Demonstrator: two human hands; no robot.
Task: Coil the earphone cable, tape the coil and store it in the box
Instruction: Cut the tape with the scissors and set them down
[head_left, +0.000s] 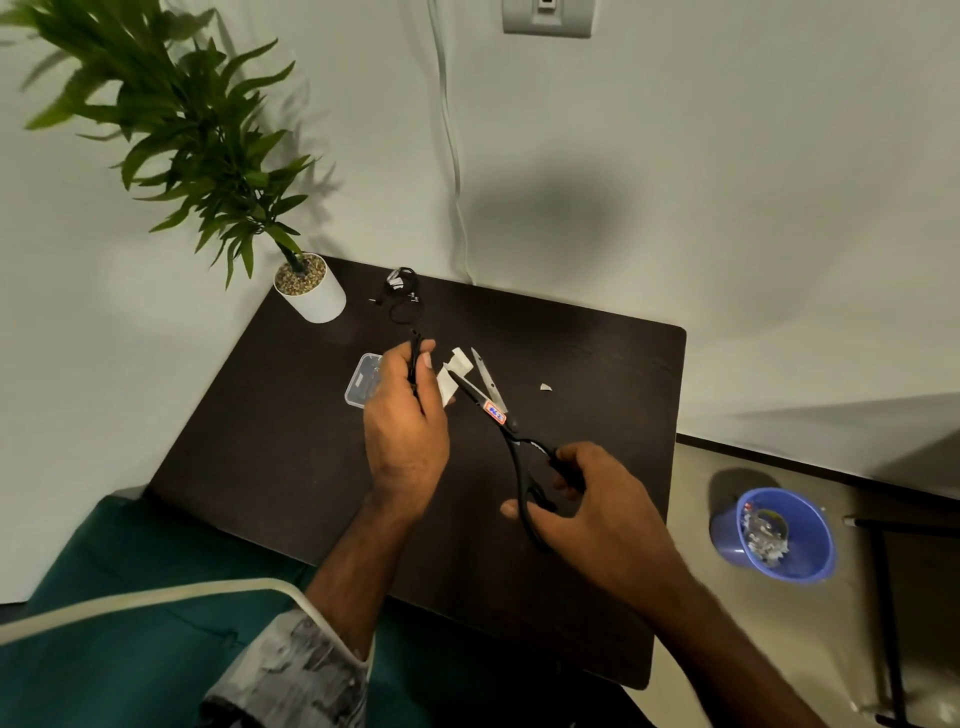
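Dark tabletop (571, 364), set into a wall corner — contents as follows

Left hand (405, 415): raised over the tabletop's middle, fingers curled, pinching a black coiled earphone cable (415, 364) between thumb and fingers; a strip of white tape (451, 376) sticks out to the right of the same grip

Right hand (597, 509): fingers hooked through the black handles of the scissors (511, 431), blades parted, the lower blade lying against the tape strip (whether it has bitten in cannot be told)

Clear plastic box (358, 387): flat on the tabletop just left of the left hand, partly hidden behind it

Second black earphone cable (402, 296): loose near the far left corner, beside the potted plant (309, 288) in its white pot

Small white scrap (545, 386): right of the scissors, apart from them

Blue bin (779, 535): on the floor beyond the tabletop's right edge — holds bits of waste
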